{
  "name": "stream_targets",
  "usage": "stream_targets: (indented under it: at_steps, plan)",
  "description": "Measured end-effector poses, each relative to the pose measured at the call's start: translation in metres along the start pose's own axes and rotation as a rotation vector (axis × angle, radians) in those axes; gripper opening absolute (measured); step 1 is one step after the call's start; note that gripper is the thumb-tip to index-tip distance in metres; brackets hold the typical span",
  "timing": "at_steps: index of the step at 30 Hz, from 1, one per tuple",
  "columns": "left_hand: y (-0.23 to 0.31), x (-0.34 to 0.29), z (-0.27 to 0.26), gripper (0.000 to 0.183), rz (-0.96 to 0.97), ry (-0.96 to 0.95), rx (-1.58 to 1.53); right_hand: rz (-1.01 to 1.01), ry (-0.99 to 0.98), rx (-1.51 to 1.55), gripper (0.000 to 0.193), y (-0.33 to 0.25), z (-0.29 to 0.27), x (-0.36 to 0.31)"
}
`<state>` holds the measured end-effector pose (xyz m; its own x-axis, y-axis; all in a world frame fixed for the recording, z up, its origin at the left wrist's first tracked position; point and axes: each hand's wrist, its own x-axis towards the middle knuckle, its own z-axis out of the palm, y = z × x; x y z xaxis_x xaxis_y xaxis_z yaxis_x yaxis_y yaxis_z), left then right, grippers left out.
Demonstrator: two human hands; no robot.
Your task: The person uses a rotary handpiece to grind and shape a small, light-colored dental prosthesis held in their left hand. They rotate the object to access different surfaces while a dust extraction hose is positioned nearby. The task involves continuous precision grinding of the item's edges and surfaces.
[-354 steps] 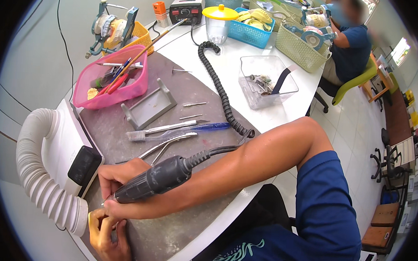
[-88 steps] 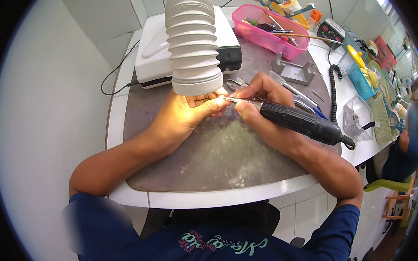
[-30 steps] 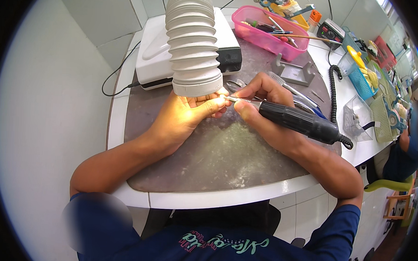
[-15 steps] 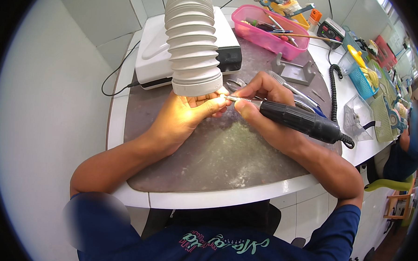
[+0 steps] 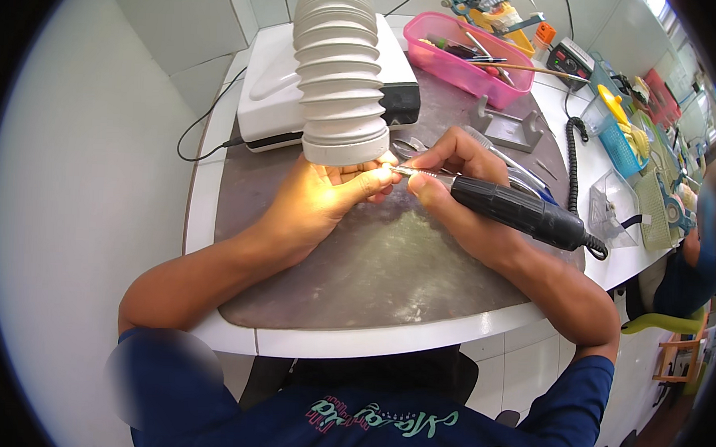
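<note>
My right hand (image 5: 464,168) grips a black rotary handpiece (image 5: 518,212) like a pen, its metal tip pointing left. A coiled cord leaves its rear end. My left hand (image 5: 327,194) is closed in a pinch under the mouth of a ribbed grey suction hose (image 5: 340,79). Between its thumb and fingers sits a small pale piece (image 5: 389,167), brightly lit and too small to name. The handpiece tip meets or nearly meets that piece; I cannot tell which.
A white box-shaped unit (image 5: 272,84) stands behind the hose. Beyond my right hand lie a grey handpiece cradle (image 5: 510,130), metal tools (image 5: 528,179) and a pink tool basket (image 5: 437,63). To the right are a clear plastic box (image 5: 610,206) and a blue basket (image 5: 621,151). Whitish dust marks the grey mat (image 5: 388,265).
The whole view has shifted slightly. Both hands keep the same grips, with the handpiece tip still at the small pale piece.
</note>
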<state>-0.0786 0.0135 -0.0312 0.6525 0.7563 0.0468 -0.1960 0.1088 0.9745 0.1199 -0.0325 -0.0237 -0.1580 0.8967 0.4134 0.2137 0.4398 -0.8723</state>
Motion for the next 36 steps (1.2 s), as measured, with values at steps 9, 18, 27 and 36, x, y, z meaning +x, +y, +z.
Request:
stream_targets:
  at_steps: [9,18,27,36]
  plan:
    - [0.0010,-0.0003,0.0021,0.018,-0.026,0.031,0.029,-0.002,0.006,0.037,0.015,0.0017,0.0000,0.0003]
    - [0.0002,0.0002,0.0010,0.019,-0.015,0.001,0.028,0.024,-0.001,0.024,0.015,-0.0012,-0.0017,-0.0007]
    - [0.0010,-0.0011,0.0000,0.020,-0.003,-0.006,0.008,0.070,-0.042,0.003,0.013,-0.0051,-0.0032,-0.0004]
    - [-0.0007,-0.0004,-0.0009,0.018,0.003,-0.007,0.014,0.049,-0.036,0.009,0.014,-0.0028,-0.0038,-0.0007]
